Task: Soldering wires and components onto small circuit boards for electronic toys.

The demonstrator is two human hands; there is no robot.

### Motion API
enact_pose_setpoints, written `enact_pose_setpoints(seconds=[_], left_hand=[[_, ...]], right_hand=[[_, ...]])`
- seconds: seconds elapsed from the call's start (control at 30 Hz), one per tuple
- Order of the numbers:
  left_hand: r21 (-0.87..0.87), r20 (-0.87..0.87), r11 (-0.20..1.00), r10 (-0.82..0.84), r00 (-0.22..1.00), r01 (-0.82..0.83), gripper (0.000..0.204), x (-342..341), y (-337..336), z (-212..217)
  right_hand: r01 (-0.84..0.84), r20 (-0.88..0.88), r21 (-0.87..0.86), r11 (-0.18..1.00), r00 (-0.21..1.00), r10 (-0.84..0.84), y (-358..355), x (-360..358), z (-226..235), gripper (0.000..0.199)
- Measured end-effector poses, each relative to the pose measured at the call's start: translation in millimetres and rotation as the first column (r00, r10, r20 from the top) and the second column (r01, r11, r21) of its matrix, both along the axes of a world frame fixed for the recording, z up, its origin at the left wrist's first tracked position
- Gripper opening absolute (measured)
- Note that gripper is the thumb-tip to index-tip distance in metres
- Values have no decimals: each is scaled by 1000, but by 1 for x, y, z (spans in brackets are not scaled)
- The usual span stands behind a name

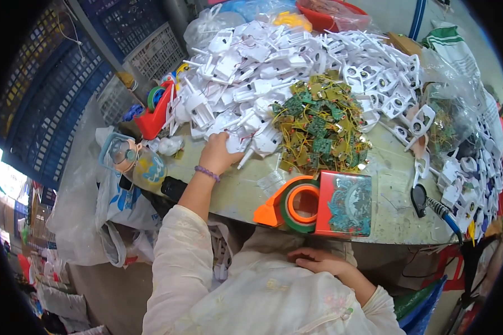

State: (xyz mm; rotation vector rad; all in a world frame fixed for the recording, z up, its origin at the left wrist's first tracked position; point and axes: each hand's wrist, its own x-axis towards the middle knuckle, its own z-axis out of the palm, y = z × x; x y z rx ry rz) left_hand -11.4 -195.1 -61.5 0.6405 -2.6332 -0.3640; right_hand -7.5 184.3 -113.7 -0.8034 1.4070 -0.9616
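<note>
My left hand point(217, 154), a beaded bracelet at its wrist, reaches to the near edge of a large heap of white plastic housings point(251, 64). Its fingers are closed on a white plastic housing point(236, 144); the fingertips are partly hidden. My right hand point(320, 261) lies in my lap below the table edge, fingers stretched out and holding nothing. Right of the left hand, a pile of green circuit boards point(321, 125) with yellow wires lies on the table. Nearer me are an orange tape dispenser point(274, 207) with a green roll and a red box point(345, 204).
A water bottle point(145, 164) and a black phone-like object point(173, 188) are at the left, near a red tape dispenser point(153, 117). At the right lie a soldering iron point(444, 215), more white parts point(469, 184) and a clear bag point(444, 117) of boards.
</note>
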Motion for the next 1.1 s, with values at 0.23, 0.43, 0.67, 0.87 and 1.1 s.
enact_pose_setpoints(seconds=[0.23, 0.43, 0.67, 0.87, 1.1], left_hand=[[296, 4, 945, 147, 989, -141, 60, 74, 65, 67], [109, -145, 945, -292, 945, 309, 57, 72, 180, 94], [-36, -54, 957, -290, 955, 289, 58, 66, 199, 68], [-33, -46, 926, -376, 925, 375, 64, 65, 196, 64], [175, -122, 836, -505, 854, 520, 66, 68, 169, 90]], right_hand=[[-35, -322, -4, 999, 946, 32, 34, -26, 55, 43], [-264, -286, -591, 762, 952, 108, 49, -50, 106, 35], [366, -328, -708, 604, 586, -740, 36, -106, 142, 10], [-90, -889, -402, 911, 274, -366, -53, -185, 131, 18], [-112, -967, -249, 962, 80, -241, -74, -194, 120, 26]])
